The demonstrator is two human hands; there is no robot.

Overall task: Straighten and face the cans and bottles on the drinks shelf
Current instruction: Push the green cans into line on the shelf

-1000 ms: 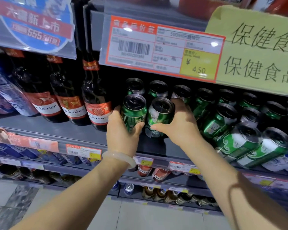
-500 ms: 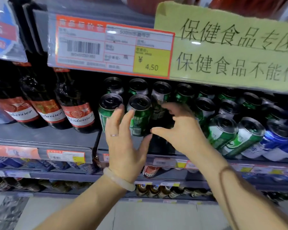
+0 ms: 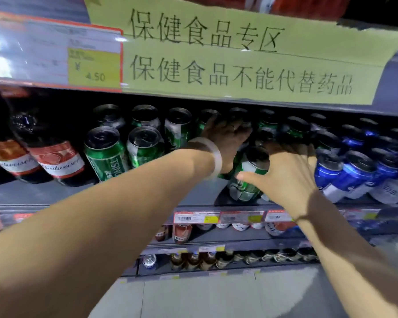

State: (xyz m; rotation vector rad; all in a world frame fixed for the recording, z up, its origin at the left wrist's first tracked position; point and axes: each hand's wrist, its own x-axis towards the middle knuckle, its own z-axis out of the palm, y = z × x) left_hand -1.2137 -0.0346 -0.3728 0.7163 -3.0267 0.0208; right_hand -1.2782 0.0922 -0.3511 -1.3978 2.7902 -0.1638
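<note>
Green beer cans [image 3: 106,154] stand in rows on the grey drinks shelf [image 3: 147,198]; the two at the front left are upright. My left hand [image 3: 225,136], a pale bangle on its wrist, reaches deep into the dark back rows, and its fingers curl over a green can there. A tilted green can [image 3: 248,180] leans at the shelf front. My right hand [image 3: 285,173] is spread beside it, with the thumb against the can's side and the blurred fingers over the cans behind.
Budweiser bottles [image 3: 58,159] stand to the left and blue cans [image 3: 354,173] lean to the right. A yellow-green paper sign [image 3: 239,60] and a price tag [image 3: 92,67] hang low from the shelf above. Lower shelves hold more bottles [image 3: 182,232].
Both hands left the two front-left cans and moved right. The left hand went deeper into the back rows. The right hand came to the tilted can. The view shifted right.
</note>
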